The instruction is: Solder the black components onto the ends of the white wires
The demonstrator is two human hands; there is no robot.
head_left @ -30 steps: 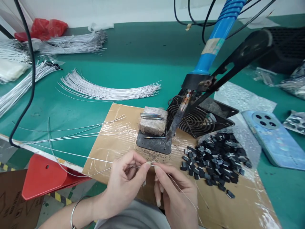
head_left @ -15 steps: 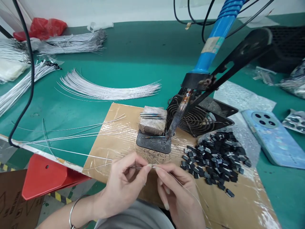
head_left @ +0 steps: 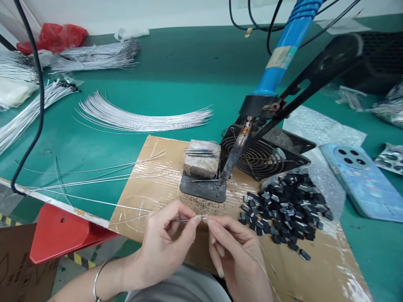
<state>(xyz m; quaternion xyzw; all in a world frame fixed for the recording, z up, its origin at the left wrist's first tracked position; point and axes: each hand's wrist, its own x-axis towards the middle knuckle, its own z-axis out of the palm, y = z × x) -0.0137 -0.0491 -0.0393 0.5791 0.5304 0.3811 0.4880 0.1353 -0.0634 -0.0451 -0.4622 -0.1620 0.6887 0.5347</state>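
I see both hands meeting at the lower middle of the frame, just in front of the cardboard sheet (head_left: 151, 184) that covers this part of the bench (head_left: 189, 71). The left hand (head_left: 163, 247) is closed in a pinch, thumb and forefinger gripping a thin silver wire (head_left: 126, 206) that runs off to the left over the bench edge. The right hand (head_left: 236, 256) is pinched too, its fingertips touching the left's on the same wire end, and a fine strand trails down past its wrist at lower right. I cannot tell whether the two hands hold one wire or two. The wire end sits near the dark metal plate (head_left: 203, 188) but apart from it, and it is not at the tip of the soldering iron (head_left: 283, 50), which leans down from upper right onto that plate beside a pale block (head_left: 203, 161). As I judge it, this wire is being readied at the fingertips and has not been brought to the iron. I see no black piece on it. A good deal looks undone: the heap of small black parts (head_left: 283, 209) at right of centre is large, a curved spread of wires (head_left: 141, 119) lies left of centre, and further bundles (head_left: 94, 56) sit at upper left. A few loose wires lie across the cardboard's left edge, and I cannot tell whether those are finished.
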